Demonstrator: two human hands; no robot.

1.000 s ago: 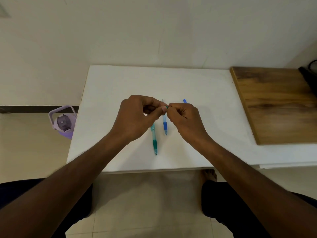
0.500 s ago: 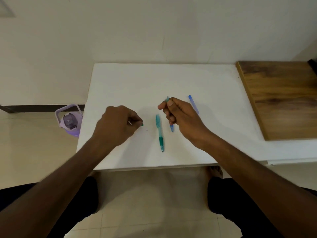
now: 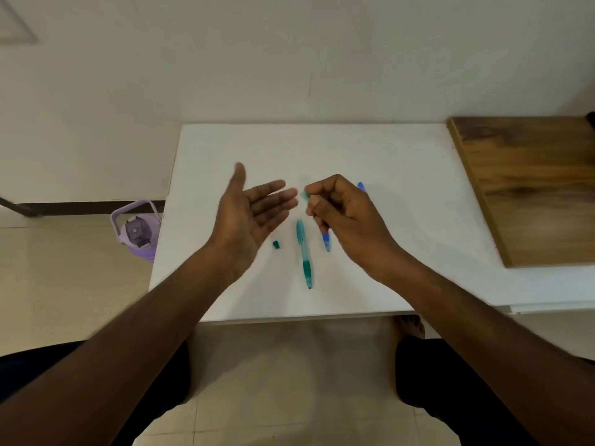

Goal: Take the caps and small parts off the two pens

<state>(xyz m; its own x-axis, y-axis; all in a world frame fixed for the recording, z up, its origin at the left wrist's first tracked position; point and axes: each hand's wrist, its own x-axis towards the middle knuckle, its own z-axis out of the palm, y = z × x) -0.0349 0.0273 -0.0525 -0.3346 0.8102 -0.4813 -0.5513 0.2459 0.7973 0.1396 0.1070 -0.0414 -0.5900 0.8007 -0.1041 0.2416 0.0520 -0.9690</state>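
Here the person's knees in dark cloth sit nearest, at the bottom, with the tiled floor [image 3: 283, 381] between them and a bare foot [image 3: 410, 326] peeking out under the white surface [image 3: 402, 175].

On the surface, closest to the person, lies a green pen [image 3: 305, 252], its tip pointing toward six o'clock. At about nine o'clock from it, just beside it, sits a tiny green cap [image 3: 276, 244], all alone and touching nothing else. At three o'clock from the green pen, the lower end of a blue pen [image 3: 326, 242] pokes out from under the right hand.

The left hand [image 3: 251, 217] floats above the surface with the palm turned up. Its fingers [image 3: 273, 197] are spread wide and straight, the thumb pointing to twelve o'clock, and it holds nothing. The tiny green cap is near its heel, but apart from it.

The right hand [image 3: 341, 210] is curled. Its fingers pinch a small pale green piece [image 3: 305, 195], which sticks out toward nine o'clock, very near the left fingertips but not touching them. Behind this hand, at one o'clock, the top of another blue pen [image 3: 361, 187] shows.

Farther off, at three o'clock, a brown wooden board [image 3: 531, 188] lies on the surface. At nine o'clock, down on the floor, stands a purple bottle [image 3: 136, 233] with a handle. A pale wall [image 3: 289, 59] rises behind everything.
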